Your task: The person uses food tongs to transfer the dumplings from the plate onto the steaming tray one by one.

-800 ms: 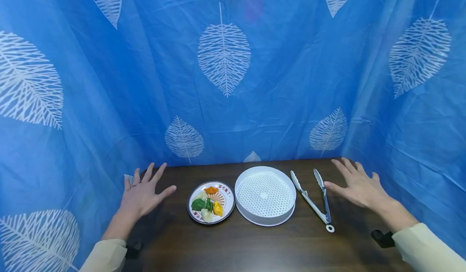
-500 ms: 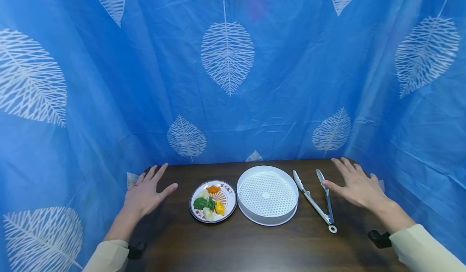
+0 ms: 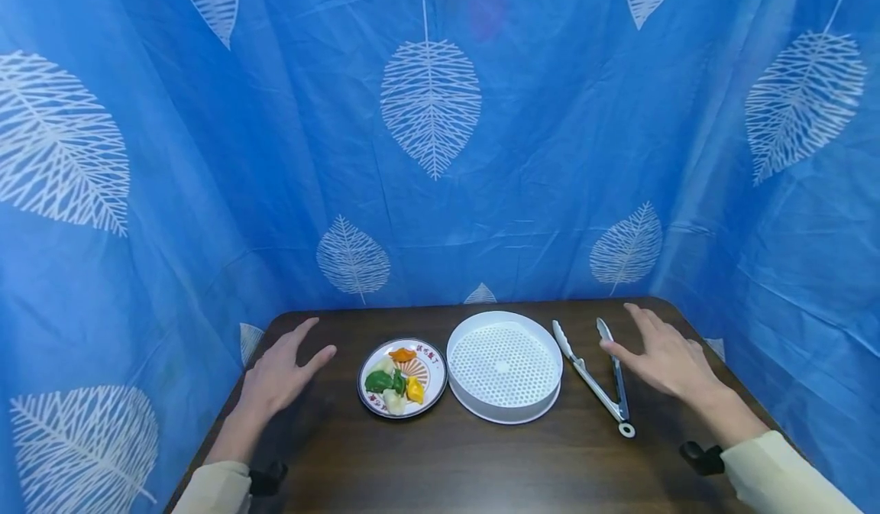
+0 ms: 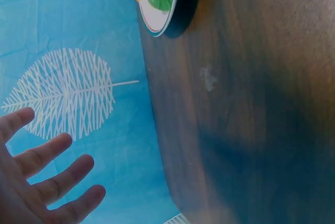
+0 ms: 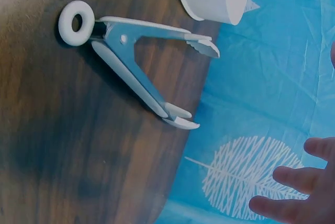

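My left hand (image 3: 276, 376) hovers over the table's left side, fingers spread and holding nothing; its fingers (image 4: 57, 185) also show in the left wrist view. To its right lies a round plate (image 3: 431, 396) bearing several dumpling-shaped pieces in green, white, yellow and orange. Beside the plate stands a white round steamer tray (image 3: 505, 369) with a perforated base. Metal tongs (image 3: 596, 386) lie spread apart at the tray's right, and the right wrist view shows the tongs (image 5: 133, 62) closely. My right hand (image 3: 670, 361) is held just right of them, fingers extended, gripping nothing.
The dark wooden table (image 3: 440, 468) ends at the back against a blue curtain (image 3: 536, 155) with white leaf prints. The curtain also closes off both sides. Black straps (image 3: 701, 458) sit at my wrists.
Both hands have shifted slightly: the left fingers draw lower, and the right hand moves a little left toward the tongs. The whole view has shifted a bit; plate, tray and tongs stay put.
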Tool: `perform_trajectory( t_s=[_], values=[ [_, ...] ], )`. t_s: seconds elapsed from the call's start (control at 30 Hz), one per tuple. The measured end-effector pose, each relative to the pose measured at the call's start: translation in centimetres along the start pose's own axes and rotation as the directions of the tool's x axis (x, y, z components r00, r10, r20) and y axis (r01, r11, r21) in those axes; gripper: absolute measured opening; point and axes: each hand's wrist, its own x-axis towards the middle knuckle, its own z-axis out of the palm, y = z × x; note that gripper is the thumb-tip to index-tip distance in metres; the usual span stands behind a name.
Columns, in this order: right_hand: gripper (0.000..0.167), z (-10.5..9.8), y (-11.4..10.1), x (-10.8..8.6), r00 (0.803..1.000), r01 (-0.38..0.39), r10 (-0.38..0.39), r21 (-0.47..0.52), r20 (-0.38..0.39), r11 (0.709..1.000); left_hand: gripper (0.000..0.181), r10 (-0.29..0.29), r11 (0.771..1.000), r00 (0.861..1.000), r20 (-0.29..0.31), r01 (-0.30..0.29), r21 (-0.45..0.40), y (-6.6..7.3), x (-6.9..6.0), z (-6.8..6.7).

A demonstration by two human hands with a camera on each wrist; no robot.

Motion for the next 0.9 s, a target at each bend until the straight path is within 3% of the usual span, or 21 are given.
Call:
perform_trajectory(
  t_s=[0.2, 0.47, 0.9],
  values=[
    [0.107, 1.4, -0.1, -0.6, 1.000, -0.022, 0.021, 0.041, 0.017, 0.999, 0.095, -0.040, 0.997, 0.998, 0.045, 0.042, -0.062, -0.1, -0.5, 1.4],
    [0.107, 2.8, -0.6, -0.5, 0.999, -0.051, 0.052, 0.094, -0.010, 0.994, 0.089, -0.064, 0.986, 0.998, 0.024, 0.067, -0.152, -0.1, -0.5, 3.6],
    [0.110, 4.3, -1.4, -0.6, 0.988, -0.143, 0.149, 0.154, -0.029, 0.978, 0.087, -0.120, 0.942, 0.990, 0.073, 0.137, -0.306, 0.6, -0.2, 6.5]
  ],
)
